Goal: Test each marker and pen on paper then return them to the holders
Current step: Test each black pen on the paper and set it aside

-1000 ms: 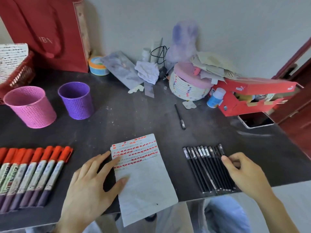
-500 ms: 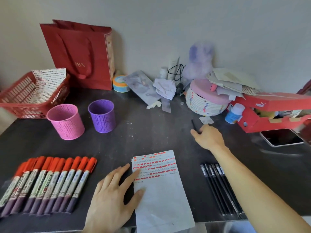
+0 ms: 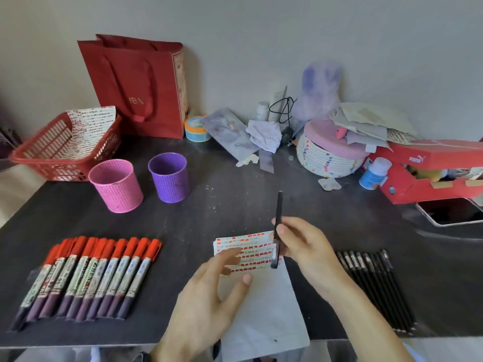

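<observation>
My right hand [image 3: 305, 246] grips a black pen [image 3: 278, 220] upright above the top of the white paper [image 3: 264, 309], whose upper part carries rows of red test marks. My left hand [image 3: 209, 301] hovers over the paper's left side with fingers relaxed, holding nothing. Several red-capped markers [image 3: 88, 278] lie in a row at the left. Several black pens [image 3: 379, 288] lie in a row at the right. An empty pink holder [image 3: 116, 185] and an empty purple holder [image 3: 170, 177] stand behind the markers.
A red basket [image 3: 60, 150] and a red paper bag [image 3: 141, 87] stand at the back left. Clutter, a round pink-lidded box [image 3: 329, 155], a red shoebox [image 3: 431, 171] and a phone [image 3: 452, 211] crowd the back right. The table's front edge runs just below the markers.
My right hand reached back to the lone pen on the table, picked it up and brought it over the paper. My left hand lifted off the paper. The camera view tilted up.
</observation>
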